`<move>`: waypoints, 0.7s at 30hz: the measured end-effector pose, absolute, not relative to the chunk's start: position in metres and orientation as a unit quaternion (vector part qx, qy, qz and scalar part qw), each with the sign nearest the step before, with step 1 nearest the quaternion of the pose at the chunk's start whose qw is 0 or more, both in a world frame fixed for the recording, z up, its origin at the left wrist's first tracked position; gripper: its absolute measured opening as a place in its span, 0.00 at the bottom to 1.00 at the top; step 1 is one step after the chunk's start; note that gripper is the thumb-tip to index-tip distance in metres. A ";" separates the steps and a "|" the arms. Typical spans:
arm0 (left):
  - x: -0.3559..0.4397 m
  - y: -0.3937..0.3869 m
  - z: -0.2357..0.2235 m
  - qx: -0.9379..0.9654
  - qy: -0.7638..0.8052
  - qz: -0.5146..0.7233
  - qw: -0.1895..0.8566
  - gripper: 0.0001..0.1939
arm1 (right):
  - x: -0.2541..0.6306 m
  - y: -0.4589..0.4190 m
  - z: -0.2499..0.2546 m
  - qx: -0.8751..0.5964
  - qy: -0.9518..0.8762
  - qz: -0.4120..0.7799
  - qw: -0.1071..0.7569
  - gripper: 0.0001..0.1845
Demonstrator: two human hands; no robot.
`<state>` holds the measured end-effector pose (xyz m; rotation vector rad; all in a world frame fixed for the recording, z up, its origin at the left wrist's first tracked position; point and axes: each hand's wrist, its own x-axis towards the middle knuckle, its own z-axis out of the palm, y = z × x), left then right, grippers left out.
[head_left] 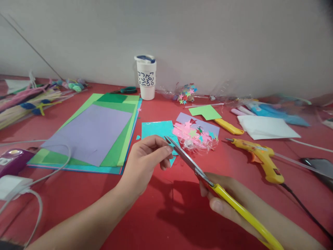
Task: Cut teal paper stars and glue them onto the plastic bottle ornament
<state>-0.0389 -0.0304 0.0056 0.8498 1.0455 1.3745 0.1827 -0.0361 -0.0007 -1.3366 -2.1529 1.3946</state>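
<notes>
My right hand point(223, 199) grips yellow-handled scissors point(197, 170), blades nearly closed and pointing up-left. My left hand point(147, 158) is curled in a pinch right at the blade tips, holding something too small to make out, possibly a scrap of teal paper. Just beyond the hands lie a teal paper sheet point(157, 129) and a pile of small paper stars point(196, 136) on a lilac piece.
A stack of coloured paper sheets point(96, 133) lies at left on the red table point(166, 208). A yellow glue gun point(260, 158), a yellow cutter point(229, 127), white paper point(265, 127), a white cup point(147, 78), green scissors point(127, 90), pipe cleaners point(26, 100) and cables point(33, 194) are around.
</notes>
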 end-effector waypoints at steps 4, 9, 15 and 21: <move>-0.039 -0.030 0.003 0.384 0.457 0.578 0.557 0.07 | 0.177 -0.036 0.000 -0.470 -0.728 0.475 0.152 0.32; -0.033 -0.035 0.000 0.361 0.450 0.582 0.573 0.08 | 0.171 -0.038 0.006 -0.472 -0.701 0.521 0.120 0.34; -0.029 -0.038 -0.001 0.331 0.433 0.599 0.587 0.08 | 0.167 -0.046 0.002 -0.482 -0.705 0.488 0.176 0.33; -0.031 -0.037 0.002 0.335 0.443 0.590 0.587 0.08 | 0.177 -0.039 0.002 -0.453 -0.752 0.454 0.152 0.30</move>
